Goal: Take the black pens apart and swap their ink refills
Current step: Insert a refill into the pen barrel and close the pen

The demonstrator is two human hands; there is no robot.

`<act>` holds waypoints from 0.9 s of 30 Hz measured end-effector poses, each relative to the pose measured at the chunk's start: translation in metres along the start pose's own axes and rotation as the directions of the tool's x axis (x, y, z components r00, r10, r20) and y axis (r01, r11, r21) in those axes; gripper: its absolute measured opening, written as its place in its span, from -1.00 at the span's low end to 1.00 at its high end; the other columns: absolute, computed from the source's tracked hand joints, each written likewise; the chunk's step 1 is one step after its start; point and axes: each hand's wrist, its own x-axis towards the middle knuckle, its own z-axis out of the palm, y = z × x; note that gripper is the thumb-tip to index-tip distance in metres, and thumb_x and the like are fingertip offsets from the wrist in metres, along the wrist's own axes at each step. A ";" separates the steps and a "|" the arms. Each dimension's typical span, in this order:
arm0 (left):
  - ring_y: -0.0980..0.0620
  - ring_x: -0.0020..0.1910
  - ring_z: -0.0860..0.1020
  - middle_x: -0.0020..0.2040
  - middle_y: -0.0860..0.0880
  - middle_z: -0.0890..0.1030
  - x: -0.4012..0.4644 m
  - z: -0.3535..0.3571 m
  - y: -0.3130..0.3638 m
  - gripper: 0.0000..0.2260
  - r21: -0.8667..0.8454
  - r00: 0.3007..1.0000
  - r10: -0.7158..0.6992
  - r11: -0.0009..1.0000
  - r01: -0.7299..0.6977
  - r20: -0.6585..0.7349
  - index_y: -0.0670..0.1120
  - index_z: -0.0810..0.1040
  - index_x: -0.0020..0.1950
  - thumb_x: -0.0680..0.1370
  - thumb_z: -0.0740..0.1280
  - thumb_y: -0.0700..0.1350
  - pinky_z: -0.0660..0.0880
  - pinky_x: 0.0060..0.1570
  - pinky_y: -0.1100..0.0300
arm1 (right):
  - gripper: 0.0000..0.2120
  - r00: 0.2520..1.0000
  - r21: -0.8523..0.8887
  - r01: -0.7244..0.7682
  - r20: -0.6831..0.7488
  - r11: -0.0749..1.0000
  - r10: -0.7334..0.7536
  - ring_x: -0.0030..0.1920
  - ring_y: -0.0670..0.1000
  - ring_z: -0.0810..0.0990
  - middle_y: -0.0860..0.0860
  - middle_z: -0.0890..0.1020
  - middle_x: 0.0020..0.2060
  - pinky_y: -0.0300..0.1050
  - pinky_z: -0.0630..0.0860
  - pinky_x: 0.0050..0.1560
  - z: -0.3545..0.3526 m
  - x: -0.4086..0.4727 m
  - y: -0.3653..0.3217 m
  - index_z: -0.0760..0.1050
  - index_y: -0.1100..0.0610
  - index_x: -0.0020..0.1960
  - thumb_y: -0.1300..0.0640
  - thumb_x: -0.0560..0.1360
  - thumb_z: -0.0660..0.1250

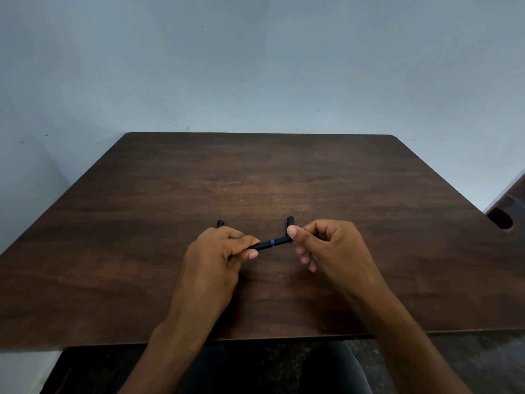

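Overhead, a pale blue-grey wall [255,58], flecked with small dark marks, stands well beyond both hands. Below it, a dark brown wooden bench [142,209] spreads under and around the hands, its near edge running just behind the wrists. Off to the far side of the right hand, past the bench's corner, a dark piece of furniture [504,214] shows only in part, and what it is cannot be told. Behind the forearms, under the bench's near edge, lie dark-clothed legs [272,371].

Both bare forearms reach forward over the bench. The left hand [216,251] has its fingers curled round one end of a black pen [270,243], thumb laid along the barrel, so this grip is clamped on the pen. The right hand [326,245] pinches the pen's other end between thumb and forefinger, the remaining fingers curled loosely beneath; its grip is also clamped on the pen. The pen spans the gap between the two hands, roughly level and just above the bench, with a thin blue ring [272,242] about its middle.

A second black piece [290,223] sticks up just beyond the right thumb; whether it is held or lies on the bench cannot be told. Another black end [221,223] peeks out just beyond the left hand's knuckles, mostly hidden.
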 end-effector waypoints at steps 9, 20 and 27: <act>0.14 -0.06 0.53 -0.08 0.15 0.64 -0.003 0.000 -0.002 -0.81 -0.017 1.000 0.015 1.000 -0.015 -0.016 0.06 0.69 0.06 0.48 0.44 -0.15 0.51 -0.06 0.16 | -0.77 0.997 -0.081 0.079 0.025 0.994 -0.078 -0.42 -0.18 0.54 -0.09 0.64 -0.38 -0.30 0.46 -0.39 0.001 0.000 0.004 0.63 -0.08 -0.16 -0.24 0.46 0.40; 0.13 -0.09 0.52 -0.09 0.15 0.64 -0.001 0.000 -0.003 -0.81 0.000 0.999 0.038 0.999 -0.038 -0.017 0.05 0.69 0.06 0.49 0.43 -0.16 0.49 -0.10 0.19 | -0.90 0.995 0.231 0.073 0.047 0.970 -0.086 -0.43 0.07 0.58 0.15 0.69 -0.37 -0.11 0.57 -0.39 0.002 -0.002 0.008 0.71 0.19 -0.11 0.15 0.44 0.51; 0.11 -0.09 0.53 -0.09 0.13 0.65 0.000 0.000 0.000 -0.81 0.006 0.999 0.044 0.999 -0.044 -0.028 0.03 0.70 0.06 0.48 0.44 -0.17 0.48 -0.12 0.21 | -0.74 0.994 0.058 0.107 0.004 0.993 -0.108 -0.47 -0.04 0.59 0.07 0.71 -0.32 -0.16 0.57 -0.39 0.002 -0.002 0.008 0.66 0.07 -0.09 -0.09 0.37 0.55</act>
